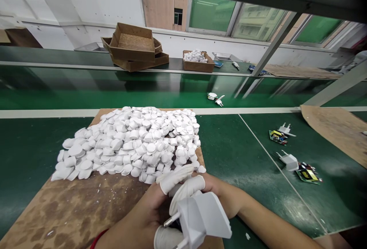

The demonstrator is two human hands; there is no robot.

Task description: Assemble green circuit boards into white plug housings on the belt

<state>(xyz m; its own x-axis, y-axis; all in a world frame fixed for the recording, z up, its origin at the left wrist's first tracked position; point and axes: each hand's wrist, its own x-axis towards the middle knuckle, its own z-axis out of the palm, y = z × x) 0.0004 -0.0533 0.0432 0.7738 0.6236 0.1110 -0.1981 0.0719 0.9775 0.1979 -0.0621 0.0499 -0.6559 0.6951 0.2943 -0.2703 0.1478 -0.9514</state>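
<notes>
A white two-pin power plug [200,214], its metal pins pointing toward the lower left, is held close to me between both hands. My left hand [153,207], with white finger cots and a red band at the wrist, is closed around its pin side. From the right, my right hand [219,191] reaches in with its fingers, also in white cots, bent behind the plug. The plug hides part of both grips. Just beyond the hands, a heap of small white plastic caps [132,138] lies on a stained brown board [94,210].
To the right are two plugs with circuit boards attached [308,174] [278,137]. Another plug with its board [219,101] lies on the green conveyor belt [160,96]. Behind it, a shelf bears stacked cardboard trays [133,56] and a box of white parts [197,65]. A slanted metal post [275,44] stands right.
</notes>
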